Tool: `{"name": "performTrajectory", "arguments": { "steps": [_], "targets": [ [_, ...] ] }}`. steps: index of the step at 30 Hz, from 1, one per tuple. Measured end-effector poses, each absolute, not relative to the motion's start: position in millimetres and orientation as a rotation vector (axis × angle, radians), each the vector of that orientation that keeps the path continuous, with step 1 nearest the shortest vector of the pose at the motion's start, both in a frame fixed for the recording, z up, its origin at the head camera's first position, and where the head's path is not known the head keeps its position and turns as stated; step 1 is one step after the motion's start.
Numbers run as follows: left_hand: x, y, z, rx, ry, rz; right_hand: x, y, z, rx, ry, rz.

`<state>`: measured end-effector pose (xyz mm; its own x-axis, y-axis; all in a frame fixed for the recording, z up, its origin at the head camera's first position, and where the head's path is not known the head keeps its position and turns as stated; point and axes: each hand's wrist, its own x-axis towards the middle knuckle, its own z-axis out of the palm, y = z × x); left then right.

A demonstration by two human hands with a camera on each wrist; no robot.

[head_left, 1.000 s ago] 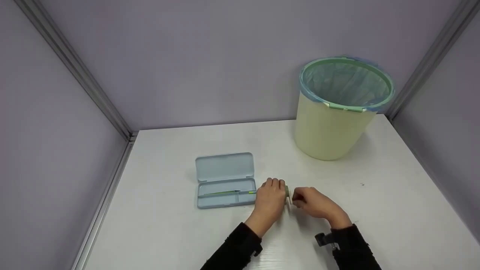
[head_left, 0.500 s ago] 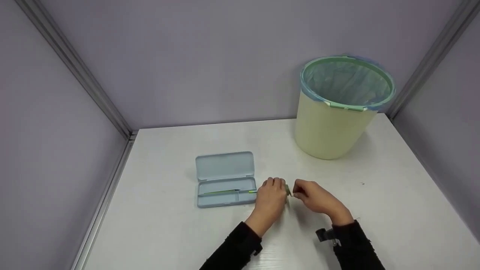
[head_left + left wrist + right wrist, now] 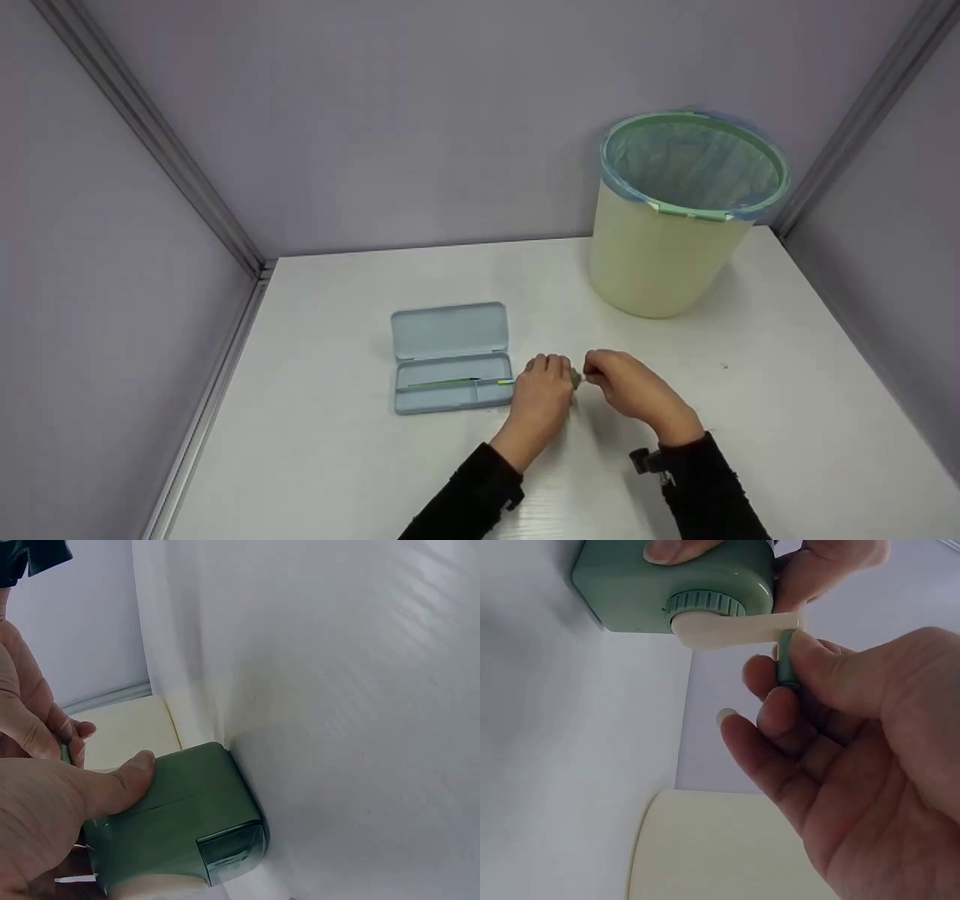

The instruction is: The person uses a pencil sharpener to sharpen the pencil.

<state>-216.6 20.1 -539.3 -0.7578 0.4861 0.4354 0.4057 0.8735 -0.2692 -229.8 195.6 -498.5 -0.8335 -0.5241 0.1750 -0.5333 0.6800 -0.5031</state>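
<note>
My left hand point(image 3: 541, 397) grips a green hand-crank pencil sharpener point(image 3: 180, 802) that stands on the white table; its thumb lies along the housing in the left wrist view. With thumb and fingers, my right hand point(image 3: 636, 390) pinches the green knob point(image 3: 784, 664) at the end of the sharpener's cream crank arm point(image 3: 735, 629). A yellow-green pencil end point(image 3: 505, 382) pokes out left of my left hand, over the case's edge; the rest is hidden by the hand. Just left lies an open light-blue pencil case point(image 3: 450, 334) with a thin green pencil point(image 3: 441, 384) in it.
A pale yellow bin point(image 3: 656, 262) with a green rim and a bluish liner stands at the table's back right. Walls rise behind and at both sides. A tiny dark speck point(image 3: 724, 367) lies on the white table point(image 3: 322, 450) at the right.
My right hand has moved away from me, toward the table's back, carrying the crank knob round. My left hand and the pencil case stay where they were.
</note>
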Motion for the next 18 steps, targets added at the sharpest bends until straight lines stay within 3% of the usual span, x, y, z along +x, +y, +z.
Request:
{"name": "performTrajectory", "arguments": {
  "steps": [18],
  "targets": [
    [-218,18,-541,-0.666,-2.496,0.249,-255,182,-519,0.679,-2.713,0.799]
  ]
}}
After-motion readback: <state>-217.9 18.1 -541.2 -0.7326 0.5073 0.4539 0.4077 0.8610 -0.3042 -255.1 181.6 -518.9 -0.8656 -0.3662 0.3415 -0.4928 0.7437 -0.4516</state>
